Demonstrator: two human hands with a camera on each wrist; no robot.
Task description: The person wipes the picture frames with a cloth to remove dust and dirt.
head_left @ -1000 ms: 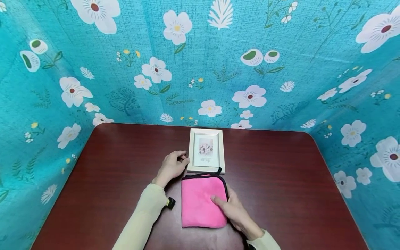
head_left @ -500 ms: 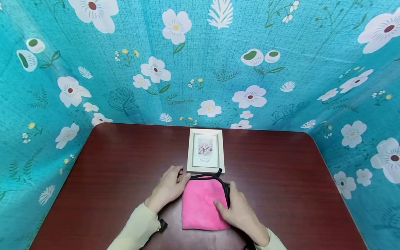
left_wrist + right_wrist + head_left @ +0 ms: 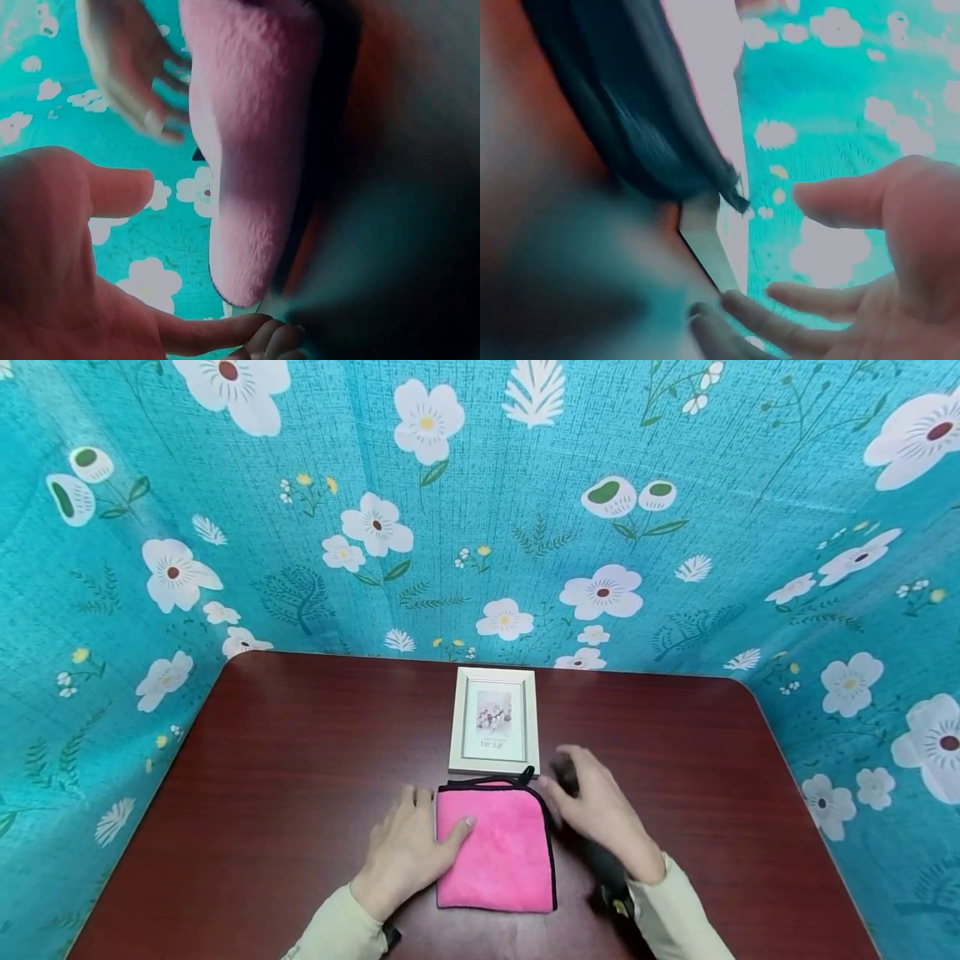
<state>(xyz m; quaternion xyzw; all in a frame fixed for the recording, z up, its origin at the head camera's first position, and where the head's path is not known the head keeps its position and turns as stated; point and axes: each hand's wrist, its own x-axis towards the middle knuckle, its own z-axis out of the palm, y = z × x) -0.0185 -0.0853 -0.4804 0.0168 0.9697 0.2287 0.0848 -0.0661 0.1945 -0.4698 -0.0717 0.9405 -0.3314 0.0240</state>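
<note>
A folded pink towel [image 3: 495, 860] with black edging and a small black loop at its top right corner lies in front of me on the table. At its left edge is my left hand [image 3: 405, 856], fingers spread and thumb reaching over the pink top in the head view. In the left wrist view that thumb [image 3: 124, 191] looks raised from the fleecy folds. My right hand [image 3: 603, 810], slightly blurred, hovers off the towel's right side with its fingers apart. Its right wrist view shows nothing held. Just beyond the towel lies a cream picture frame [image 3: 493, 718], face up.
The dark red wooden table [image 3: 322, 727] has rounded back corners. Blue flowered curtain cloth [image 3: 465, 543] rises right behind it and along both sides. Each sleeve has a black wrist device, one seen beside the right cuff [image 3: 618, 906].
My right hand has let go of the towel's right edge and moved up and right. My left hand has come down from beside the frame to the towel's left edge.
</note>
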